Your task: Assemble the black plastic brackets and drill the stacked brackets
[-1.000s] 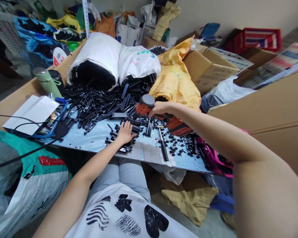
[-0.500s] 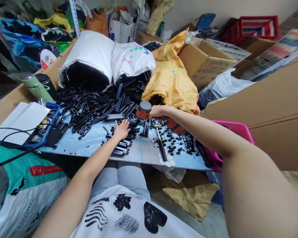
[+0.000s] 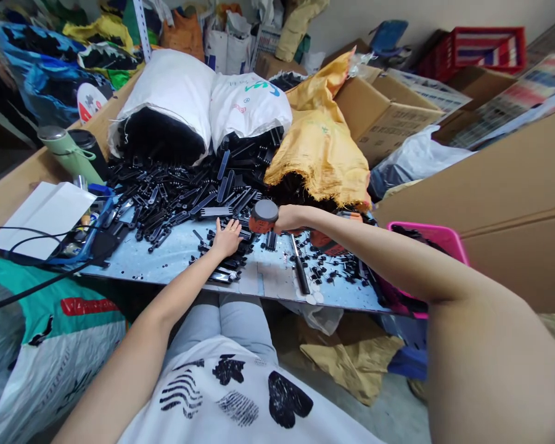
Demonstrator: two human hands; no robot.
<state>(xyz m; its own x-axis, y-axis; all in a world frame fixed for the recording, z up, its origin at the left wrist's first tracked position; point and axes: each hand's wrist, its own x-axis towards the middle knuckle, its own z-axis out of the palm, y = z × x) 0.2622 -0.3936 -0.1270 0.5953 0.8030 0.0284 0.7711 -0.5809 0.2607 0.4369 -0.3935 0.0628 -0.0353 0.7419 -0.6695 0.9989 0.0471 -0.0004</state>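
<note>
My right hand [image 3: 290,218] is wrapped round the grip of an orange and grey cordless drill [image 3: 263,217], held level just above the bench. The drill's far tip is hidden from me. My left hand [image 3: 226,238] rests with fingers spread on a row of black plastic parts [image 3: 229,271] near the bench's front edge. Just below the drill stands a small black slotted part [image 3: 271,241]. A hammer with a black handle [image 3: 301,275] lies to the right, beside scattered small black pieces [image 3: 337,269].
Loose black strips [image 3: 166,197] heap behind my left hand. White sacks [image 3: 166,92] and a yellow sack [image 3: 321,157] lie open at the back. A pink basket [image 3: 453,240] stands right; a blue tray [image 3: 102,225], papers [image 3: 41,216] and a green flask [image 3: 69,154] sit left.
The drill and my right hand have shifted slightly left and lower over the parts. My left hand stays spread on the row, moved only a little. The view has tilted slightly.
</note>
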